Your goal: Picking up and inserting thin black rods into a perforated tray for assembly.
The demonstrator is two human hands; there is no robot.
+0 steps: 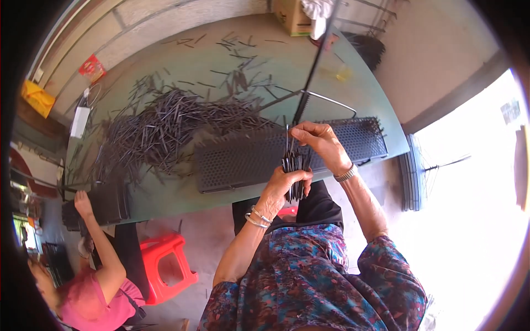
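Head view: the left hand [280, 186] has its grip closed around a bundle of dark strips [296, 161], by the near edge of the perforated tray [237, 165] on the tabletop [187, 63]. The bundle's long axis points away from the body. The right hand [322, 144] is nearer its far end, thumb and finger seemingly pinching a raised strip [286, 138], though blur clouds that contact.

Sticks [165, 121] are dk gry, table [160, 201] pale grn, stool [150, 267] red.
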